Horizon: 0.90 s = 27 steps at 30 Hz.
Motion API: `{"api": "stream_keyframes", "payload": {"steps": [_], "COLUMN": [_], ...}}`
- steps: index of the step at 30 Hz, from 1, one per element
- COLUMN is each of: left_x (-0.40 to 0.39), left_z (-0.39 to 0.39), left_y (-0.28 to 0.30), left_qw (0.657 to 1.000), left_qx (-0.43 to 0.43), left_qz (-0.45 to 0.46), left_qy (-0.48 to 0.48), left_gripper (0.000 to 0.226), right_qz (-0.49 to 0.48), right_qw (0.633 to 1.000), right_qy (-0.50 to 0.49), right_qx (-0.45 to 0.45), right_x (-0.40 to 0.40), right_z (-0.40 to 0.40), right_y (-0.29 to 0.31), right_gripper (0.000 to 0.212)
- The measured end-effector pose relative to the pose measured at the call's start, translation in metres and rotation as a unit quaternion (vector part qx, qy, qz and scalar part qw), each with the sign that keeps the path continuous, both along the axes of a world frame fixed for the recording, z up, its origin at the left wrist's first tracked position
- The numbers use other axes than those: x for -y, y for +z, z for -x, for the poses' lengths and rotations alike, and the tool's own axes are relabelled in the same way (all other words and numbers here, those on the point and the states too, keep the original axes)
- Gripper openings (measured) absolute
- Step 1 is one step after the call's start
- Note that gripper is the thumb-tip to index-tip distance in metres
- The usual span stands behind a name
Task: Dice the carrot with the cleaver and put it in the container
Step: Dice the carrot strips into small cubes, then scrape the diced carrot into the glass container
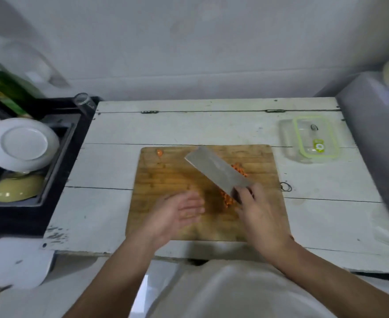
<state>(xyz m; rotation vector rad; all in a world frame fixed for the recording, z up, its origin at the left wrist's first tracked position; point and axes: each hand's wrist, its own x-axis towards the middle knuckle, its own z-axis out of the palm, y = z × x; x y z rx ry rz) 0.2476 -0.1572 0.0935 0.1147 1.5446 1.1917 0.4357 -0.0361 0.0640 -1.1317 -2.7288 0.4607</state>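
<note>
A wooden cutting board (166, 180) lies in the middle of the white table. My right hand (255, 207) grips the handle of the cleaver (216, 172), whose broad blade slants up to the left over the board. Diced carrot (227, 200) shows beneath the blade near my hand, more carrot bits (240, 169) peek out on the blade's right side, and one stray carrot piece (159, 152) sits at the board's far left corner. My left hand (179, 210) hovers open, fingers straight, just left of the dice. A clear container (287, 143) stands at the table's far right, its green-rimmed lid (316, 136) leaning on it.
A black dish rack (60, 143) at the left holds a white plate (20, 144) and a yellowish bowl (18, 188). A green bottle (10, 88) stands behind it. A grey appliance (376, 134) borders the table's right edge. A wall closes the back.
</note>
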Motion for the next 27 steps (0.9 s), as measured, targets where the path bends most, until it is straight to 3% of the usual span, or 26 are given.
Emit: {"api": "stream_keyframes", "payload": {"steps": [2, 4, 7, 9, 11, 14, 19, 24, 27], "left_x": [-0.005, -0.015, -0.019, -0.011, -0.006, 0.004, 0.042, 0.080, 0.089], "left_z": [-0.016, -0.020, -0.001, 0.017, 0.036, 0.075, 0.134, 0.148, 0.146], "left_y": [-0.004, -0.009, -0.014, -0.018, -0.020, -0.020, -0.012, -0.008, -0.012], "left_qw": [0.995, 0.989, 0.986, 0.991, 0.993, 0.985, 0.961, 0.957, 0.957], "left_qx": [0.075, 0.076, 0.027, -0.003, -0.057, -0.141, -0.251, -0.275, -0.282], "left_qz": [-0.060, -0.093, -0.019, 0.010, 0.041, 0.083, 0.111, 0.091, 0.063], "left_qy": [0.024, 0.091, 0.165, 0.133, 0.091, 0.060, 0.033, -0.006, -0.012], "left_gripper": [0.034, 0.031, 0.023, 0.024, 0.024, 0.017, 0.022, 0.025, 0.022], "right_qz": [0.050, 0.130, 0.227, 0.277, 0.285, 0.211, 0.273, 0.357, 0.372], "right_qw": [0.998, 0.989, 0.963, 0.944, 0.945, 0.961, 0.951, 0.900, 0.888], "right_qy": [0.019, 0.041, 0.125, 0.151, 0.074, -0.088, -0.130, -0.202, -0.218], "right_qx": [-0.019, -0.052, -0.080, -0.098, -0.145, -0.157, -0.069, -0.144, -0.157], "right_x": [0.018, 0.038, 0.059, 0.063, 0.056, 0.036, 0.041, 0.049, 0.049], "right_z": [0.033, 0.059, 0.079, 0.081, 0.078, 0.061, 0.045, 0.066, 0.078], "right_y": [0.001, 0.003, 0.003, 0.003, 0.001, -0.008, -0.021, -0.021, -0.017], "right_gripper": [0.061, 0.068, 0.067, 0.060, 0.044, 0.025, 0.024, 0.015, 0.014]}}
